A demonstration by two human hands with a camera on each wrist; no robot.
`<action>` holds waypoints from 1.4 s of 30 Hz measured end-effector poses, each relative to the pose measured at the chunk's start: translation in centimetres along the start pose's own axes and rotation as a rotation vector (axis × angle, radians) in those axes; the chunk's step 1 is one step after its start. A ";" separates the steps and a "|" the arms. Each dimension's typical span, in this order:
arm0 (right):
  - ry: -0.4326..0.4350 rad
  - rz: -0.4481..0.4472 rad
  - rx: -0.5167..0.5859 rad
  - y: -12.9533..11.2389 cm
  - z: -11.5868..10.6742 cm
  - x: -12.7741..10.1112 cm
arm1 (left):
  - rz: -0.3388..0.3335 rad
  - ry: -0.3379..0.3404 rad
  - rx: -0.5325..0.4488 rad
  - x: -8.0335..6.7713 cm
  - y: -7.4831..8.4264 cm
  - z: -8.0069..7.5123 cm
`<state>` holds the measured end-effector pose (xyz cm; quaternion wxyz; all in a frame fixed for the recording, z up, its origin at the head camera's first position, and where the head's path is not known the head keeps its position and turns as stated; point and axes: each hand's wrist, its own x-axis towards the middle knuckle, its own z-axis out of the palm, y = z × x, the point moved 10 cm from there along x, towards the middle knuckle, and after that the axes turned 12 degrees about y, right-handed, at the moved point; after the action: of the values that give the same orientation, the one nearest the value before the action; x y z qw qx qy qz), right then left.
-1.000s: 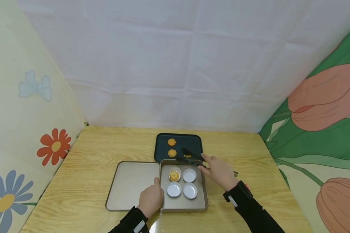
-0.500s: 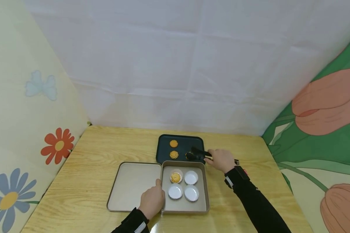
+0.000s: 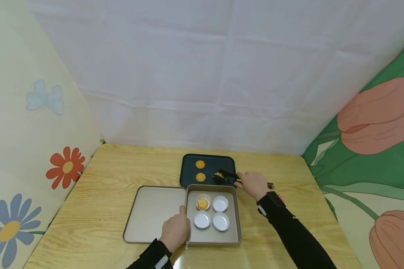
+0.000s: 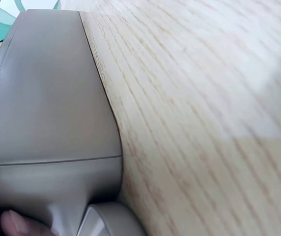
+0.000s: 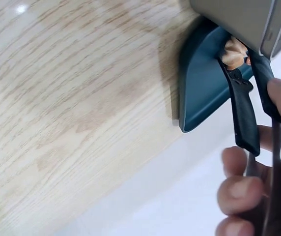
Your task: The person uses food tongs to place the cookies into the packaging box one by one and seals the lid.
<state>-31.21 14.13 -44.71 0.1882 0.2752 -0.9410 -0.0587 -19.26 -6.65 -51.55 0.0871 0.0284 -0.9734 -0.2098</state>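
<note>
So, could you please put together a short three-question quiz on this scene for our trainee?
1. Multiple choice: how many of the four cups in the tin hold a cookie? A) none B) one C) four
2. Open: what does the right hand hold, and where are its tips?
3. True or false: the lid lies to the left of the tin.

Key:
1. B: only the far left cup.
2. Tongs, with their tips at another cookie on the tray.
3. True.
</note>
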 end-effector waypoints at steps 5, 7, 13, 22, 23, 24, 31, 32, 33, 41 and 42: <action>-0.002 -0.013 0.004 -0.2 0.3 -0.2 | -0.004 -0.009 -0.002 -0.1 0.0 0.1; 0.004 -0.018 0.010 -0.2 0.3 -0.3 | -0.010 -0.013 -0.004 -0.2 -0.1 0.2; 0.015 -0.004 0.045 0.2 0.4 -0.8 | -0.024 -0.029 -0.006 -0.3 -0.2 0.5; 0.027 0.057 0.092 1.3 -0.3 -1.5 | -0.023 -0.033 -0.012 -0.3 -0.2 0.6; 0.041 0.066 0.102 1.4 -0.7 -1.6 | -0.021 -0.027 -0.015 -0.3 -0.2 0.6; 0.066 0.071 0.117 1.4 -1.3 -1.6 | -0.018 -0.021 -0.019 -0.3 -0.2 0.6; 0.258 -0.020 0.186 -1.8 -6.6 -3.9 | -0.009 -0.010 -0.020 -0.4 -0.1 0.4; 0.262 -0.037 0.187 -2.5 -6.9 -4.4 | -0.009 -0.012 -0.019 -0.4 -0.1 0.4; 0.257 -0.052 0.193 -3.2 -7.1 -4.9 | -0.007 -0.013 -0.018 -0.4 0.0 0.3; 0.168 -0.187 0.145 -7.3 -6.3 -7.8 | 0.026 0.032 -0.025 0.0 0.3 -0.6; 0.156 -0.195 0.141 -7.6 -6.2 -8.0 | 0.030 0.035 -0.024 0.1 0.3 -0.7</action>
<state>-18.87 12.00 -43.20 0.2342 0.3814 -0.8942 0.0111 -19.23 -6.67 -50.78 0.1074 0.0166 -0.9695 -0.2196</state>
